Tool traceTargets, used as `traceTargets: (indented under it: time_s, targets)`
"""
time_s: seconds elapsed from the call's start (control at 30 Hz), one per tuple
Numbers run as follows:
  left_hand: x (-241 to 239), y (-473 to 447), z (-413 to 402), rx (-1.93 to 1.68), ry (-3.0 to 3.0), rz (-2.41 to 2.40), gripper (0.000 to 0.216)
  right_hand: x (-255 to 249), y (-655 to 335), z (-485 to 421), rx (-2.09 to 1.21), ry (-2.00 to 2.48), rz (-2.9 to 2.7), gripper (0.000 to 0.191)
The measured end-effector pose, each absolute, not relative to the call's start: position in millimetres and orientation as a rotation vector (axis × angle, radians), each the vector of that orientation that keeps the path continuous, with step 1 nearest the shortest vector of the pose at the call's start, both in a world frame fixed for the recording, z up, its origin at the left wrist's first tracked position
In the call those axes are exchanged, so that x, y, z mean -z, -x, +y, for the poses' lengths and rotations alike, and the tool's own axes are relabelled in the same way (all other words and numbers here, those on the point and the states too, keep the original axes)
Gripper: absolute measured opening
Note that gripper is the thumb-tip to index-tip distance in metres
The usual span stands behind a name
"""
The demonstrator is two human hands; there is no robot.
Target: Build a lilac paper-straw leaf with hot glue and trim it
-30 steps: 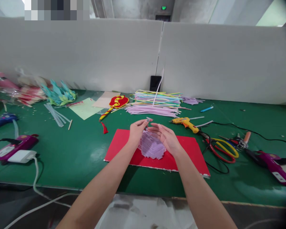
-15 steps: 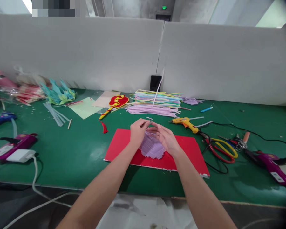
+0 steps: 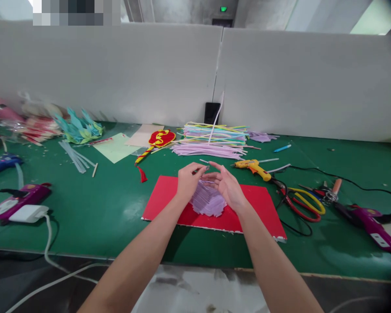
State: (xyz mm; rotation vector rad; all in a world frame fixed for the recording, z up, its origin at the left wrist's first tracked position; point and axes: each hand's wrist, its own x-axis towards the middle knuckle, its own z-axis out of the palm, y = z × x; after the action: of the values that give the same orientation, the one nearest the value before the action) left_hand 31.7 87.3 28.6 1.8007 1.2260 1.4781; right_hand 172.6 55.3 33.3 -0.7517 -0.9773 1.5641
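My left hand point(image 3: 188, 177) is closed in a pinch, thumb against index finger, on something small and greyish that I cannot make out. Close beside it on the right, my right hand point(image 3: 227, 184) has its index finger raised and its fingers apart, and I see nothing held in it. Beneath both hands a heap of short lilac pieces point(image 3: 208, 202), like cut pipe cleaners, lies on a red board point(image 3: 254, 208). The hands cover the far side of the heap.
Bundled pipe cleaners point(image 3: 215, 139) lie behind the board. A yellow glue gun point(image 3: 254, 167), scissors point(image 3: 308, 202) and a purple tool point(image 3: 371, 226) with a black cord are on the right. A red and yellow fan-shaped ornament point(image 3: 161, 138) and a purple power strip point(image 3: 22, 200) are left.
My right hand's fingertips have come away from my left hand's pinch, and its index finger has lifted. My left hand stays about where it was. The lilac heap looks unchanged.
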Motion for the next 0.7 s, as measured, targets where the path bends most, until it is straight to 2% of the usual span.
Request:
traceTargets:
  time_s: [0.3, 0.7]
  targets:
    - [-26.8, -33.1, 85.4, -1.396, -1.842, 1.155, 0.014, -30.1, -169.4, 58.9, -1.490, 0.832, -0.965, 0.071]
    - [-25.6, -35.8, 85.4, -1.356, -1.991, 1.078, 0.017, -30.5, -171.7, 61.9, -1.504, 0.826, -0.868, 0.071]
